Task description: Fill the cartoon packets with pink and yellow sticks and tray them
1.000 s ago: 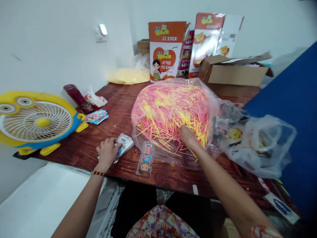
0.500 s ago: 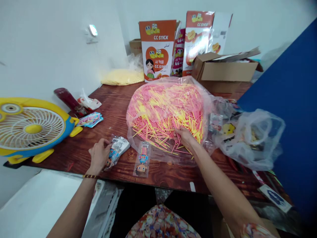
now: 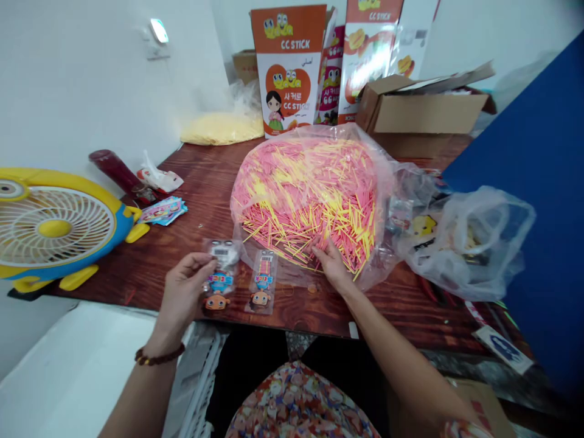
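And the left hand (image 3: 182,295) now has its grip closed, thumb and forefinger pinching the left edge of a printed "Stick" pouch (image 3: 219,281); half a second ago that pouch lay slanted, and here it is squared up to the person! Over to the right hand (image 3: 332,263): it's slid slightly toward the person, fingers half curled at the near side of the pink and yellow sticks (image 3: 305,194), and whether that grip has any, I can't tell. The sticks sit heaped in a clear plastic bag (image 3: 387,182), spread wide on the desk (image 3: 205,194). Between the hands, a second pouch (image 3: 262,283) lies flat, sticks showing inside, unmoved. Farther left, a Minion-shaped fan (image 3: 55,228); behind the heap, a CC Stick box (image 3: 289,76).
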Motion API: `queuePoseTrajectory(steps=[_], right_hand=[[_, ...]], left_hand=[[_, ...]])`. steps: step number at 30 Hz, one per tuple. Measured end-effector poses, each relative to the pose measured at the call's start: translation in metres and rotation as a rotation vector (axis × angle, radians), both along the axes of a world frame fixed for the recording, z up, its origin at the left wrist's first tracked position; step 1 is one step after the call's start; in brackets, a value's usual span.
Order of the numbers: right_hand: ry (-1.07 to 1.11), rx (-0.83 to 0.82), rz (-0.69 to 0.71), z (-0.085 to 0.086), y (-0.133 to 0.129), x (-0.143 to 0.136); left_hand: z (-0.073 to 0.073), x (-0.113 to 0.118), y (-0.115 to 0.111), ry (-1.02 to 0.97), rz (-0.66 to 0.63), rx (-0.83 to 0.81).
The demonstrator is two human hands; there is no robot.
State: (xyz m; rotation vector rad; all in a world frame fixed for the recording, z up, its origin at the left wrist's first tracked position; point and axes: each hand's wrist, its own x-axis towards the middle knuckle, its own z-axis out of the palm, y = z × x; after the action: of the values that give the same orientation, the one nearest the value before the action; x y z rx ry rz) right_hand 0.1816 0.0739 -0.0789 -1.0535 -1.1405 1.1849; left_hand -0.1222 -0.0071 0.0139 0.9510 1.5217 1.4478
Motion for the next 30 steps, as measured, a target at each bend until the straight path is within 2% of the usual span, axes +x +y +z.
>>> queuePoseTrajectory(steps=[5,9,15,20,22,27,30], right_hand=[[-0.203,-0.022,0.004,-0.004,-0.007,-0.001],[-0.245,-0.017,0.042,0.0,-0.002,-0.002],[-0.43,0.016,-0.001,0.001,-0.003,-0.006],[-0.362,0.069,0.083,0.005,-0.012,-0.01],[-0.332,0.086,0.075,0.008,-0.013,-0.01],[-0.441,0.094,0.045,0.006,-0.014,-0.006],[-0.427,0.079,0.07,0.002,-0.014,-0.007]], left_hand=[[-0.011,0.051,-0.024,-0.123,-0.197,-0.122],[-0.019,0.073,-0.032,-0.181,-0.206,-0.14],[-0.022,0.081,-0.038,-0.227,-0.222,-0.162],[-0.028,0.081,-0.042,-0.247,-0.214,-0.171],[-0.029,0.081,-0.042,-0.242,-0.21,-0.164],[-0.031,0.082,-0.042,-0.248,-0.216,-0.149],[-0.031,0.085,-0.042,-0.271,-0.227,-0.14]])
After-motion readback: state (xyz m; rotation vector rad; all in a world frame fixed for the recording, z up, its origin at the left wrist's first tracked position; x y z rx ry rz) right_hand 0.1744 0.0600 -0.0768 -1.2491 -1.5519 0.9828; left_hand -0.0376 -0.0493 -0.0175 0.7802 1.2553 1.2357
